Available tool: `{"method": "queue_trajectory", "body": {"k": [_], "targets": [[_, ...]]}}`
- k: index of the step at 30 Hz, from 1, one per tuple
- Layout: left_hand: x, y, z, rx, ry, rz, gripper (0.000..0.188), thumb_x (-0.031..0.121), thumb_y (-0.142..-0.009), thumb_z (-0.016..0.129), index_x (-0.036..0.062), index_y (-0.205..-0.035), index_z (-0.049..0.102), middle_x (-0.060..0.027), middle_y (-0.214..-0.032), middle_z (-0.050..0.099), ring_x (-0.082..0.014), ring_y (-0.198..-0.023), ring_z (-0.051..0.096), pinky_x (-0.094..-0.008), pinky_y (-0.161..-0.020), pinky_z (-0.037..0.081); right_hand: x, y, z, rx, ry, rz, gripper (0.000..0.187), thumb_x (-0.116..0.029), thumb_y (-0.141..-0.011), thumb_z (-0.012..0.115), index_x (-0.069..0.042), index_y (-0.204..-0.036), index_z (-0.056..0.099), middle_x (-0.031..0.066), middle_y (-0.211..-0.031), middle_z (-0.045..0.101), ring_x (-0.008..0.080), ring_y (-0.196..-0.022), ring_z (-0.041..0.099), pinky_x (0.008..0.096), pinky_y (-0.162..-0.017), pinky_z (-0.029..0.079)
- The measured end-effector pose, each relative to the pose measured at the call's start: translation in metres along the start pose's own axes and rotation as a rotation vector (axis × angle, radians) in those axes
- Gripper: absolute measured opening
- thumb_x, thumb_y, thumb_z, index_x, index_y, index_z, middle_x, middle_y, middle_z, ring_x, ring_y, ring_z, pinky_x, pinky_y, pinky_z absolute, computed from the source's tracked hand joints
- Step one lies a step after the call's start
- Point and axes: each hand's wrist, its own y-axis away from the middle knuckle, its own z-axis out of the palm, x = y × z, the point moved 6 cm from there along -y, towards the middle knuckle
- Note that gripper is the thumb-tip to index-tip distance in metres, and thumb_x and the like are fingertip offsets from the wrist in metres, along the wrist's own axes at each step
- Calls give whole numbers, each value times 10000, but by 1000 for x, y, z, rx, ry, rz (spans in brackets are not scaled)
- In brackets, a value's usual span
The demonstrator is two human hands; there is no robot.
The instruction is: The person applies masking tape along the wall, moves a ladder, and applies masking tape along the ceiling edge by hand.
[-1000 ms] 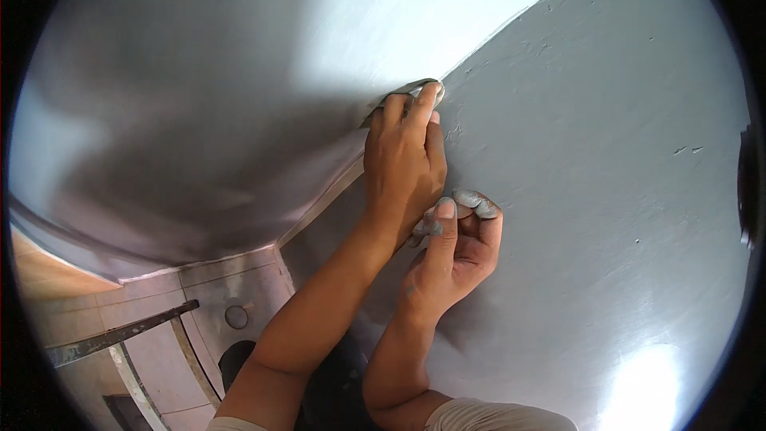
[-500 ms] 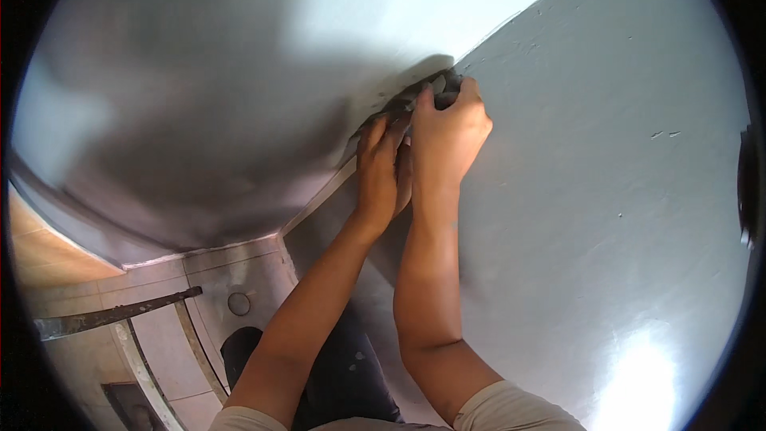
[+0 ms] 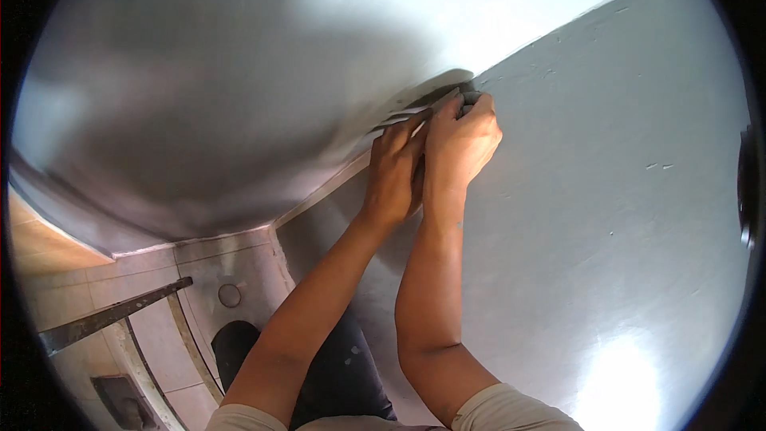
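My right hand (image 3: pixel 464 137) is closed around a small dark grey piece (image 3: pixel 471 99), pinched between thumb and fingers. It is at the corner line where the pale upper surface (image 3: pixel 519 0) meets the grey wall (image 3: pixel 558 191). The piece is mostly covered by my fingers, so its kind does not show clearly. Just left of it and lower, my left hand (image 3: pixel 392 172) reaches up to the same corner line, fingers stretched out against the surface. Its thumb side is partly hidden beside my right wrist. Dark shadows of both hands fall along the corner.
Below left, a worn metal frame (image 3: pixel 120 311) with pale rails stands over the tiled floor (image 3: pixel 72 295). A round drain cover (image 3: pixel 230 295) and a dark square opening (image 3: pixel 124 401) are in the floor. A dark fixture (image 3: pixel 746 187) sits at the right rim.
Both hands have shifted slightly to the right in view, the left a little downward. The whole view has also moved a little. The grip on the dark grey piece remains.
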Motion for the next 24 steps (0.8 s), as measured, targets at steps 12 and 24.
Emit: {"method": "queue_trajectory", "body": {"k": [12, 24], "targets": [[5, 5, 11, -55, -42, -12, 647, 207, -918, 653, 34, -1534, 557, -158, -1593, 544, -357, -1346, 504, -491, -1059, 377, 5, 3, -5, 76, -82, -87, 211, -100, -949, 712, 56, -831, 631, 188, -711, 718, 359, -626, 698, 452, -649, 552], [-6, 3, 14, -9, 3, -9, 611, 233, -928, 659, 12, -1494, 596, -148, -1581, 566, -345, -1339, 530, -490, -1042, 383, -2, -1, 0, 80, -43, -140, 211, -48, -860, 728, 43, -747, 575, 195, -700, 714, 319, -596, 703, 446, -622, 563]]}}
